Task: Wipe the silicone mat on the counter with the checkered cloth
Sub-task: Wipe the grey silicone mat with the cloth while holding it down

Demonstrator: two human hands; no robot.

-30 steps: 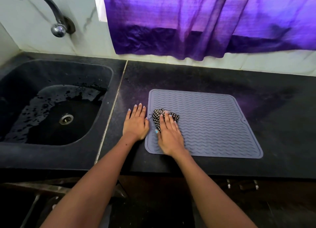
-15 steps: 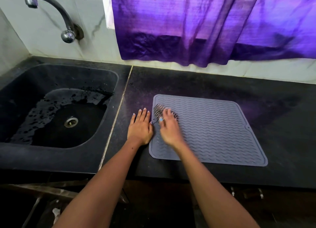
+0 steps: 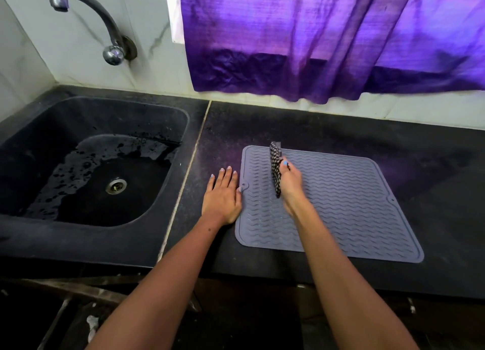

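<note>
- Since a second ago the checkered cloth (image 3: 275,170) has gone from a flat wad pressed under the right palm near the mat's left side to a long strip lifted on edge, its far end now poking just past the mat's back rim.
- Right hand (image 3: 290,183) has turned onto its side too, thumb up, fingers wrapped round the cloth and pinching it; it sits over the mat's left-back part.
- One silicone mat (image 3: 341,202), grey with wavy ridges, lies flat on the black counter (image 3: 393,145), just right of the seam beside the sink, its near edge close to the counter's front.
- Left hand (image 3: 223,195) rests flat on the counter, fingers straight and close together, holding nothing; its little-finger side touches the mat's left rim by the small tab, which I judge is pinning the mat in place.
- As I read it, the wiping is partway: strokes have covered only the left portion, while the middle and whole right side look not yet reached. No dirt or wet streak is plain enough on the mat to say what is clean.
- Count: one cloth, one mat, two hands.
- Further out, one dark sink (image 3: 86,163) with water in its basin, one tap (image 3: 105,27) on the tiled wall, and one purple curtain (image 3: 328,40) hanging behind the counter.
</note>
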